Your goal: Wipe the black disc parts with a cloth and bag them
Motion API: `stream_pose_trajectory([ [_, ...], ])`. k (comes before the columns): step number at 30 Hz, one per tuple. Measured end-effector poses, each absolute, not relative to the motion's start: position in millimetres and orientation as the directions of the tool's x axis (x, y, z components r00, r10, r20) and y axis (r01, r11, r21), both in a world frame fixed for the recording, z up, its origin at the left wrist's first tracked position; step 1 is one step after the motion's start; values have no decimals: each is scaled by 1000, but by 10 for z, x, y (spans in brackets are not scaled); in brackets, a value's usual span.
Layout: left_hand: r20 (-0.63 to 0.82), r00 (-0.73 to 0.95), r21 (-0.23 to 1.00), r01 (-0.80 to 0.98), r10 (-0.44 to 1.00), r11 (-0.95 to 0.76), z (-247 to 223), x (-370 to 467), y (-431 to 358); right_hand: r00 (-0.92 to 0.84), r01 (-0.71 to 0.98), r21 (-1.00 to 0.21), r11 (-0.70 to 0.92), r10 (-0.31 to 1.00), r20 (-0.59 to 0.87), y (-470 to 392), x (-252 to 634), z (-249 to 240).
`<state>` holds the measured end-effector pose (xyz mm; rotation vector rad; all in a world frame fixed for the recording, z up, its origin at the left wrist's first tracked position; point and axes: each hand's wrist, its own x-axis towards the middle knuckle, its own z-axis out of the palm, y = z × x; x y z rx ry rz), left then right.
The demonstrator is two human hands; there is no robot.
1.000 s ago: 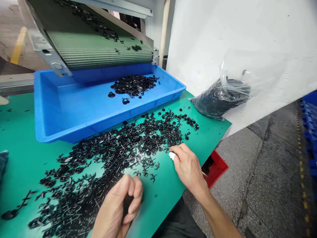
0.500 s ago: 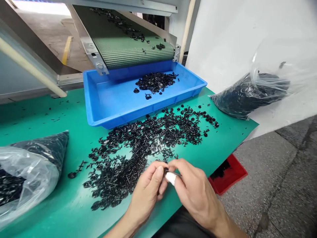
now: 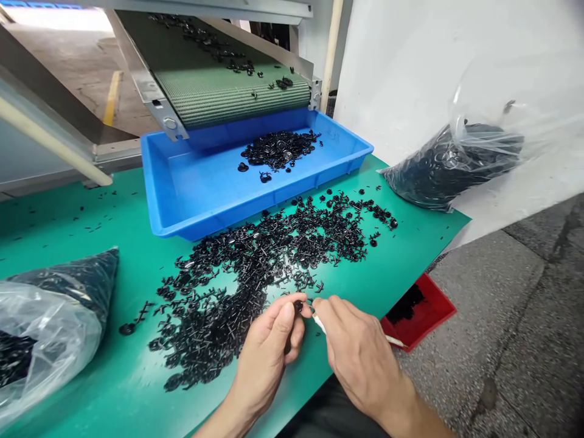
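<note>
Just in front of the spread pile, my left hand (image 3: 271,347) pinches a small black plastic clip (image 3: 298,306) between thumb and fingertips. Close beside it, my right hand (image 3: 358,350) is closed around a slim tool whose pale handle end (image 3: 395,342) sticks out behind the hand. The tool's tip is too small to make out. White wrapping (image 3: 319,322) covers one finger of the right hand. Beyond both hands, a wide heap of black plastic clips (image 3: 255,267) lies loose on the green table top (image 3: 132,365).
A blue tray (image 3: 205,222) holding black parts stands beneath the end of a green conveyor belt (image 3: 232,100). Clear bags of black parts lie at left (image 3: 68,322) and right (image 3: 456,164). Below the table's right edge is a red bin (image 3: 429,322) containing dark bits.
My right hand has drawn slightly away from the clip, and the tool's pale handle end now shows. My left hand still pinches the clip. The whole view has shifted a little.
</note>
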<state>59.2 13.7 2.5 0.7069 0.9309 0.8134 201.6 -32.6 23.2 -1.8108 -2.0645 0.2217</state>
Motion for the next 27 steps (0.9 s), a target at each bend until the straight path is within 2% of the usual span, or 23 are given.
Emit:
stream_pose_trajectory([
  [11, -422, 355, 845, -178, 834, 504, -31, 566, 110, -102, 922, -350, 164, 977, 188, -294, 1994, 229],
  [19, -388, 258, 905, -73, 885, 418, -43, 562, 77, -109, 938, -295, 179, 965, 239, -309, 1945, 156],
  [22, -394, 234, 906, -62, 889, 418, -38, 571, 78, -87, 926, -351, 142, 982, 169, -298, 1945, 147],
  [27, -472, 143, 880, 10, 870, 476, -16, 570, 109, -106, 880, -470, 70, 993, -50, -188, 2030, 254],
])
